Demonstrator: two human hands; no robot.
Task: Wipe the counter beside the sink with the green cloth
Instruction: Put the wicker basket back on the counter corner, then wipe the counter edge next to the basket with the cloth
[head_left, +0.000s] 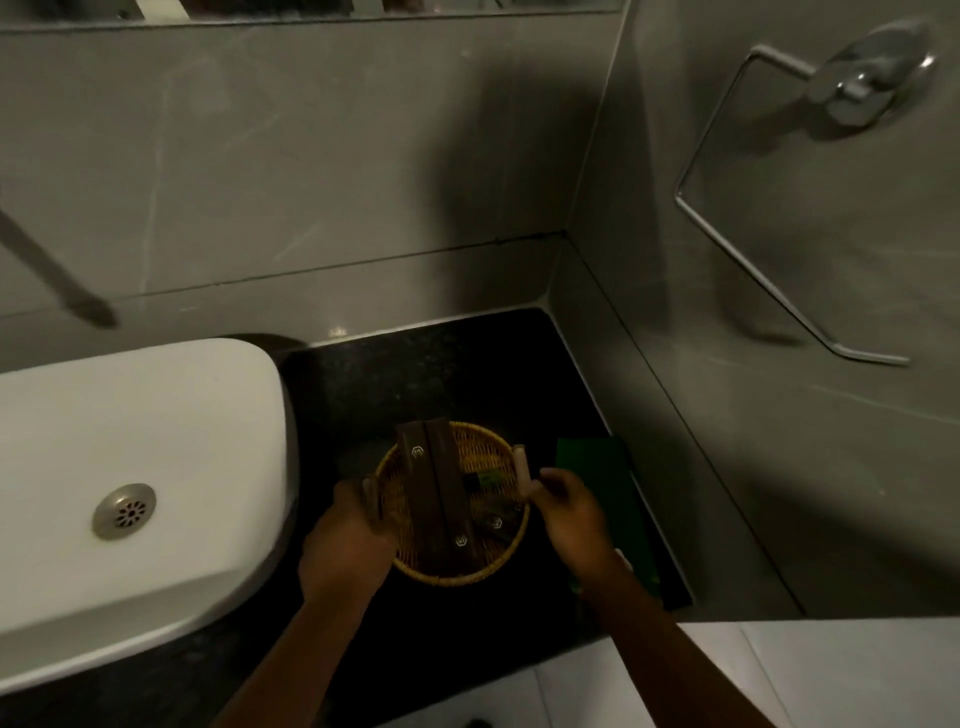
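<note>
A round woven basket with wooden handles sits over the black counter to the right of the white sink. It holds dark brown packets. My left hand grips the basket's left handle. My right hand grips its right handle. The green cloth lies flat on the counter just right of the basket, partly under my right wrist.
Grey tiled walls close the counter at the back and right. A chrome towel ring hangs on the right wall. The sink's drain is at the left. White floor tiles show below the counter's front edge.
</note>
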